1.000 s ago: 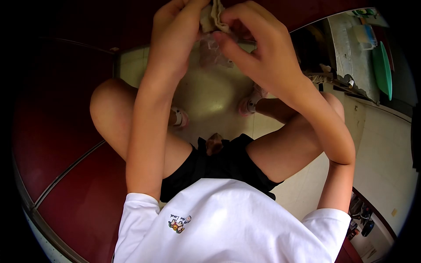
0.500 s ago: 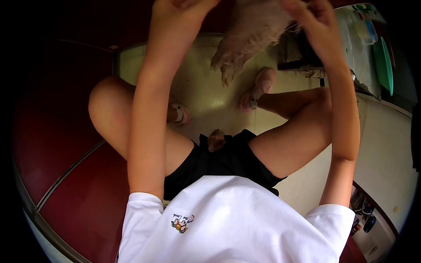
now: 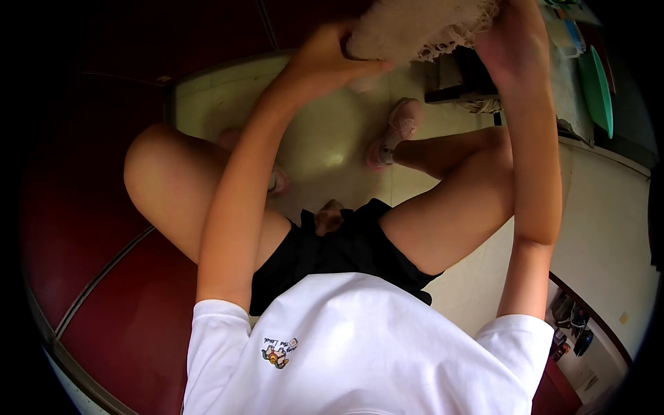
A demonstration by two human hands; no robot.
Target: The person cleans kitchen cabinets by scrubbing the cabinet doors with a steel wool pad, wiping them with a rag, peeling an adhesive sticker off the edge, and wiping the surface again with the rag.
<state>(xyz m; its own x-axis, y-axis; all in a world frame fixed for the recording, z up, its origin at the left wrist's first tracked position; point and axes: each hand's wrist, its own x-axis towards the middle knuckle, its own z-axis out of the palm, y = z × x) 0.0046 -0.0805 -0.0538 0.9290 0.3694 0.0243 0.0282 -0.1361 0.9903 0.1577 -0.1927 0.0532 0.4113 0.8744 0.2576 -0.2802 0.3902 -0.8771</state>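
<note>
A pale beige cloth with a ragged, fringed edge is spread between my hands at the top of the view, and its upper part is cut off by the frame. My left hand grips the cloth's left side, thumb along its lower edge. At the cloth's right end is my right hand, closed on it, with its fingertips partly out of view. Below the cloth are my knees and the pale floor.
Dark red panels stand on the left. A pink shoe rests on the floor. At the upper right are a green tray and a dark low object with a wicker-like part. Shoes sit on a shelf at the lower right.
The bunched cloth has been opened out and moved up and to the right. My right hand went right with it; my left hand has shifted right and now holds the cloth's left side.
</note>
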